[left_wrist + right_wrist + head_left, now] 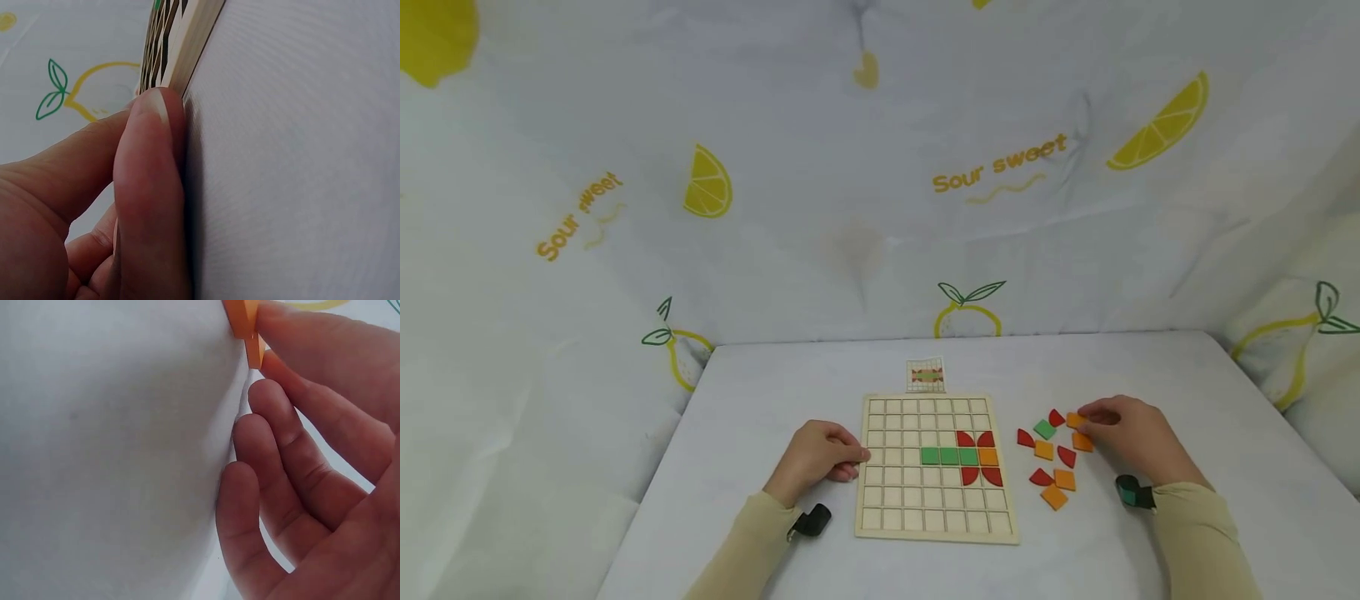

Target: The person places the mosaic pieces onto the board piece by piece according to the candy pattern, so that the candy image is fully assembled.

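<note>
A pale wooden grid board lies on the table with green squares, red quarter-circle tiles and an orange square set in its cells. At its left edge my left hand pinches the rim between thumb and index finger. To the board's right, my right hand has its thumb and index finger at an orange square tile, its other fingers loosely bent. Another orange tile lies just under the thumb. In the right wrist view, both orange tiles show only in part.
Loose pieces lie between board and right hand: a green square, red quarter-circles and orange squares. A small pattern card stands or lies behind the board. A lemon-print cloth hangs behind the white table.
</note>
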The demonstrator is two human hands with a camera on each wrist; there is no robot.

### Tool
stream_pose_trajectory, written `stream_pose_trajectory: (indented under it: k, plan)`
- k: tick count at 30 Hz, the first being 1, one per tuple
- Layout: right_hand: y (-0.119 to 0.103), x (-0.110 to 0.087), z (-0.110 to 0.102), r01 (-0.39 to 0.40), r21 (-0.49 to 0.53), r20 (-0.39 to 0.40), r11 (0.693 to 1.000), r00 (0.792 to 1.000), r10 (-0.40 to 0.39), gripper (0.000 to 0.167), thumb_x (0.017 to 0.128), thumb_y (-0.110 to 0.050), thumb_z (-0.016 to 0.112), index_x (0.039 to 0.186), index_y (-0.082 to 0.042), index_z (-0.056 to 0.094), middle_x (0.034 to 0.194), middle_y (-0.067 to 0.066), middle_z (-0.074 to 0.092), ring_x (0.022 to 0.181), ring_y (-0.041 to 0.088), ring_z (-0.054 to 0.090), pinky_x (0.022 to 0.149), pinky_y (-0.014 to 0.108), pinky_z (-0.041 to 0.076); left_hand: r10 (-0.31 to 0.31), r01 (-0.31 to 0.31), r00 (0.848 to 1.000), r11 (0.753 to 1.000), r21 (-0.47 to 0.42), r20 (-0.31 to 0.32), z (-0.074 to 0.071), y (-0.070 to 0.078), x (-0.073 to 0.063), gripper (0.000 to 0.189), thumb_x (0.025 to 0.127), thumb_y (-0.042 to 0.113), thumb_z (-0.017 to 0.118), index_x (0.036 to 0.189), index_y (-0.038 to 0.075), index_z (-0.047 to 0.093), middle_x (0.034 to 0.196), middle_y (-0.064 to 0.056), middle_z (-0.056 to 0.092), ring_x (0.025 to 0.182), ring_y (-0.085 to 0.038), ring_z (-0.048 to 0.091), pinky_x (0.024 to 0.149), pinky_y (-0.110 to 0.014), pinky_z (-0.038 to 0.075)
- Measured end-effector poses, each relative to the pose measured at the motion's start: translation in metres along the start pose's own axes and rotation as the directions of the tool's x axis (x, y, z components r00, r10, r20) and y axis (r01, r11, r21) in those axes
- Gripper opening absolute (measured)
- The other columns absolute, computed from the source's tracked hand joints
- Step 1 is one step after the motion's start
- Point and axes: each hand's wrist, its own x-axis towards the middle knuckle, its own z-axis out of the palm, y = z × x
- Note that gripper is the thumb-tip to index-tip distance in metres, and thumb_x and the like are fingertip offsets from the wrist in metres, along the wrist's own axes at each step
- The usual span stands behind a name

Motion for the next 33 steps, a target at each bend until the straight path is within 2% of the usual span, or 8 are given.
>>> stream_pose_trajectory:
  k: [8,13,17,21,26,33]
  plan:
    - [0.003,0.001,-0.001,0.016,-0.007,-0.004,1.0,1.0,-0.016,0.038,0.098,-0.024,0.081,0.125,0.002,0.075,0.116,0.023,0.074,0.105,0.038,0.064,0.092,0.058,0.06,-0.004,0.004,1.0,1.0,0.001,-0.006,0.001,0.002,0.002,0.018,0.09,0.021,0.089,0.096,0.007,0.078,0.089,-0.004,0.084,0.066,-0.011,0.073,0.063,-0.025,0.065]
    - [-0.003,-0.002,-0.002,0.028,-0.007,-0.011,1.0,1.0,-0.028,0.039,0.098,-0.028,0.082,0.124,0.0,0.076,0.116,0.021,0.073,0.104,0.036,0.063,0.086,0.05,0.062,-0.017,0.017,1.0,1.0,-0.01,-0.005,0.001,0.003,0.001,0.02,0.089,0.02,0.09,0.097,0.007,0.078,0.086,-0.005,0.083,0.064,-0.011,0.073,0.063,-0.025,0.064]
    - [-0.023,-0.003,-0.001,0.045,0.014,-0.002,0.999,0.999,-0.045,0.038,0.099,-0.029,0.081,0.125,-0.003,0.076,0.117,0.018,0.071,0.105,0.035,0.061,0.079,0.038,0.06,-0.02,0.02,1.0,1.0,0.003,-0.013,0.001,0.003,0.0,0.02,0.089,0.02,0.091,0.097,0.007,0.078,0.082,-0.005,0.082,0.063,-0.01,0.072,0.062,-0.024,0.064]
    - [-0.05,-0.002,0.011,0.078,0.045,0.04,0.996,0.996,-0.08,0.032,0.099,-0.028,0.081,0.124,-0.007,0.077,0.115,0.012,0.071,0.105,0.031,0.062,0.076,0.032,0.06,-0.021,0.021,1.0,1.0,0.01,-0.018,0.001,0.005,0.001,0.021,0.088,0.021,0.092,0.096,0.007,0.078,0.079,-0.006,0.08,0.063,-0.01,0.073,0.062,-0.024,0.064]
    - [-0.083,0.001,0.032,0.157,0.065,0.065,0.985,0.985,-0.161,0.024,0.099,-0.027,0.08,0.119,-0.014,0.08,0.112,0.005,0.072,0.1,0.025,0.062,0.076,0.031,0.059,-0.02,0.02,1.0,1.0,0.012,-0.021,0.0,0.007,0.001,0.021,0.088,0.021,0.091,0.096,0.008,0.078,0.08,-0.005,0.08,0.063,-0.01,0.072,0.062,-0.024,0.064]
    - [-0.122,0.001,0.059,0.248,0.078,0.098,0.966,0.962,-0.255,0.017,0.096,-0.027,0.083,0.112,-0.02,0.082,0.106,-0.004,0.07,0.102,0.019,0.062,0.086,0.034,0.055,-0.022,0.022,1.0,1.0,0.006,-0.021,0.001,0.004,-0.001,0.021,0.088,0.021,0.092,0.096,0.008,0.078,0.079,-0.006,0.08,0.063,-0.01,0.072,0.062,-0.023,0.063]
